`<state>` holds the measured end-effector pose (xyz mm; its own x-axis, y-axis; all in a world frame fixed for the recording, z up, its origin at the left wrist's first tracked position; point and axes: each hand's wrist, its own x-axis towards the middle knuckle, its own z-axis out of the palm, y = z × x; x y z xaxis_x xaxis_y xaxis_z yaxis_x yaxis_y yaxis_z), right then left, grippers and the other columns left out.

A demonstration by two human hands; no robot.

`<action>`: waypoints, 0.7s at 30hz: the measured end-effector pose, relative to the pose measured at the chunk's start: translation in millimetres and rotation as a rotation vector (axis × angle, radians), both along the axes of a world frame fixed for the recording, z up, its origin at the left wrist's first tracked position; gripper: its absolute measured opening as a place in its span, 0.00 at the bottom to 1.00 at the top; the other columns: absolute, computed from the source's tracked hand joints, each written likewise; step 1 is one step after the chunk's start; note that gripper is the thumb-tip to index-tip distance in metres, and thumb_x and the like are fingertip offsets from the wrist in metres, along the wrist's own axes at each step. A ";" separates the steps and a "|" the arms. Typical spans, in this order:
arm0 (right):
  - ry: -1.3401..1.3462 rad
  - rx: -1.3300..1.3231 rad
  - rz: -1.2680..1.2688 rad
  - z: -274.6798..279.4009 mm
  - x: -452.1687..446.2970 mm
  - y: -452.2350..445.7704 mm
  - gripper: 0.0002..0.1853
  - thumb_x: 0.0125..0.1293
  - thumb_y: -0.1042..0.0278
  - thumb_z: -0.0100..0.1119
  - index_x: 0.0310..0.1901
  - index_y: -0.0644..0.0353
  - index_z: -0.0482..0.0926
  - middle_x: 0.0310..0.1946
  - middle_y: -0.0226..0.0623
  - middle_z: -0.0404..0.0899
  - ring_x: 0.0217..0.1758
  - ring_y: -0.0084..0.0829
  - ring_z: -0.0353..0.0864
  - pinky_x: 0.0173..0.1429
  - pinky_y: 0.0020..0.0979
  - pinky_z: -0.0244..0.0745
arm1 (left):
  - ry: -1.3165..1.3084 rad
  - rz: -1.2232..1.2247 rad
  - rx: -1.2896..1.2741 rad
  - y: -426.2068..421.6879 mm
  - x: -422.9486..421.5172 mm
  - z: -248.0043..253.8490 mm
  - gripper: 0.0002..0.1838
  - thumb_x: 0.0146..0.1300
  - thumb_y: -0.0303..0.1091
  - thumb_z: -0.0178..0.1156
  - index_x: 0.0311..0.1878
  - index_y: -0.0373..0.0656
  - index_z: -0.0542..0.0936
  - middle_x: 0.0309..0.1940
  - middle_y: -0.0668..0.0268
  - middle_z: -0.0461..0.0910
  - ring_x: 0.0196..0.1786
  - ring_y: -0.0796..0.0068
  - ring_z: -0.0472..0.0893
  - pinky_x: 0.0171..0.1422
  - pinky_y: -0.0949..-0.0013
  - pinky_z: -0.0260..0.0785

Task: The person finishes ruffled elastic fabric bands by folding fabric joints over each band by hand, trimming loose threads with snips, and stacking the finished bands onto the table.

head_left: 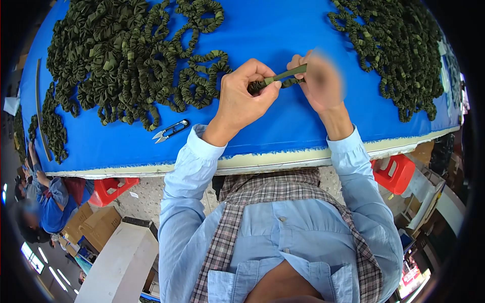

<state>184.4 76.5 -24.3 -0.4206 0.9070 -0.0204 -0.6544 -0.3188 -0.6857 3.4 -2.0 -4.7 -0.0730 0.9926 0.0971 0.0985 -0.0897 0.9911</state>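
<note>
A dark green gathered fabric loop, like a scrunchie (288, 74), is stretched between my two hands above the blue table. My left hand (243, 95) is closed on its bunched end, with the thumb against a flat, lighter green section. My right hand (322, 83) pinches the other end; part of this hand is blurred. To the left lies a big heap of similar dark green scrunchies (108, 55), several of them close to my left hand. Thread snips (172, 131) rest on the cloth left of my left wrist.
Another heap of scrunchies (399, 55) covers the table's right side. The blue cloth (283, 136) ends in a frayed front edge. A long thin strip (40, 111) lies at far left. Red stools (395, 174), cardboard boxes (100, 225) and a person in blue (54, 207) are beyond the edge.
</note>
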 end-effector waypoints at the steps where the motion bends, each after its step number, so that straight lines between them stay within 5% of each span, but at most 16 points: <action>1: 0.001 -0.001 -0.002 0.3 1.8 -0.3 0.07 0.64 0.72 0.57 0.29 0.62 0.82 0.22 0.35 0.78 0.17 0.16 0.63 0.28 0.17 0.62 | 0.001 -0.002 -0.001 -0.1 -1.0 0.8 0.10 0.57 0.20 0.65 0.43 0.36 0.81 0.28 0.67 0.82 0.29 0.82 0.77 0.36 0.81 0.69; 10: -0.683 0.263 0.337 29.9 1.8 -7.9 0.11 0.72 0.64 0.57 0.33 0.60 0.81 0.22 0.30 0.75 0.25 0.17 0.71 0.33 0.18 0.65 | -0.051 -0.057 0.030 1.7 -6.9 0.5 0.13 0.60 0.18 0.58 0.49 0.35 0.77 0.36 0.60 0.82 0.34 0.76 0.81 0.43 0.76 0.73; 16: -0.657 0.327 0.312 32.5 -2.0 -9.9 0.13 0.76 0.61 0.55 0.36 0.60 0.80 0.23 0.28 0.74 0.29 0.17 0.72 0.36 0.18 0.67 | 0.032 0.005 0.238 8.1 3.0 -5.5 0.16 0.59 0.17 0.59 0.50 0.37 0.76 0.34 0.60 0.82 0.33 0.77 0.78 0.39 0.74 0.71; 21: -0.601 0.307 0.214 33.1 -6.0 -13.9 0.12 0.76 0.63 0.54 0.37 0.61 0.80 0.23 0.28 0.74 0.28 0.17 0.71 0.38 0.19 0.69 | -0.326 -0.037 0.039 7.1 0.4 -7.7 0.14 0.64 0.19 0.59 0.53 0.37 0.75 0.31 0.62 0.80 0.31 0.76 0.77 0.39 0.72 0.72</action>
